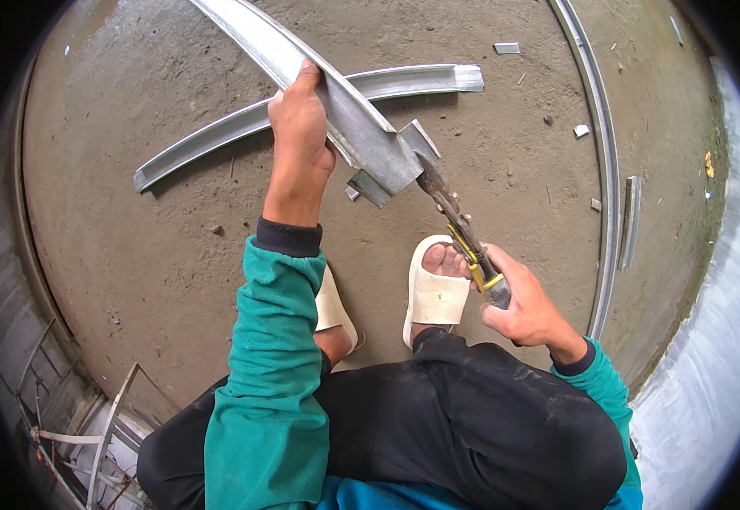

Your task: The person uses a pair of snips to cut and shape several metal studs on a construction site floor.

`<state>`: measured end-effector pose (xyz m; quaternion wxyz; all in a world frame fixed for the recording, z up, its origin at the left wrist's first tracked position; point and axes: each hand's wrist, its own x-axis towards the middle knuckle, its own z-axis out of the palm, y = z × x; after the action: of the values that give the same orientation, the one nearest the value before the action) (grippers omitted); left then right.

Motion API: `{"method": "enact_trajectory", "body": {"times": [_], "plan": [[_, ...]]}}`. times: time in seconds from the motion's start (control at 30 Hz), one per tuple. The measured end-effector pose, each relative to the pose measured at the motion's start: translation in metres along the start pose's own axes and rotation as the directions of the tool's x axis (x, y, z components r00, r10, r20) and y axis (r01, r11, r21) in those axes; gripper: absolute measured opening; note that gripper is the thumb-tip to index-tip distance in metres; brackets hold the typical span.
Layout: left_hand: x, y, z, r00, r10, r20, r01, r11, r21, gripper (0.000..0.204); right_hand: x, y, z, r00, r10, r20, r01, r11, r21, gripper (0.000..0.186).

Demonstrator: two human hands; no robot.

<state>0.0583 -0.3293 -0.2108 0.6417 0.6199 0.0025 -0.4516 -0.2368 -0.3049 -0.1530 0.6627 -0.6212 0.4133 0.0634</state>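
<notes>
My left hand (300, 136) grips a long galvanized metal channel (349, 110), thumb on top, fingers hidden beneath. The channel slants from the upper left down toward the middle, and at its near end the side flanges are cut and bent outward as tabs. My right hand (519, 302) is closed round the handles of a pair of tin snips (463, 229) with yellow on the grips. The dark jaws of the snips meet the channel's near end beside the right tab; whether they are closed on the metal I cannot tell.
A second metal channel (217, 138) lies on the concrete floor (132, 255), passing under the held one. A long rail (604, 153) and a short piece (631, 223) lie to the right, with scattered offcuts (507, 48). A metal frame (102, 438) stands lower left.
</notes>
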Motion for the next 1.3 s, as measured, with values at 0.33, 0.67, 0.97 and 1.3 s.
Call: {"method": "enact_trajectory", "body": {"times": [0.33,0.67,0.97,1.3], "plan": [[0.007,-0.008,-0.005,0.999,0.052,0.003,-0.051,0.998,-0.032,0.042,0.006,0.004,-0.001,1.000,-0.014,0.001,0.014,1.000,0.018,0.046],[0.012,-0.012,-0.004,0.998,0.068,-0.014,-0.069,0.998,-0.015,0.031,0.013,0.013,-0.002,0.998,-0.023,-0.061,0.015,0.991,-0.131,0.041],[0.015,-0.023,-0.012,0.998,0.067,-0.008,-0.067,0.998,-0.006,0.040,0.006,0.010,0.005,0.988,-0.075,-0.131,0.045,0.975,-0.217,0.059],[0.017,-0.023,-0.008,0.997,0.070,-0.019,-0.069,0.997,0.030,0.042,-0.003,-0.005,0.002,0.976,0.213,0.038,-0.207,0.971,-0.119,0.067]]}}
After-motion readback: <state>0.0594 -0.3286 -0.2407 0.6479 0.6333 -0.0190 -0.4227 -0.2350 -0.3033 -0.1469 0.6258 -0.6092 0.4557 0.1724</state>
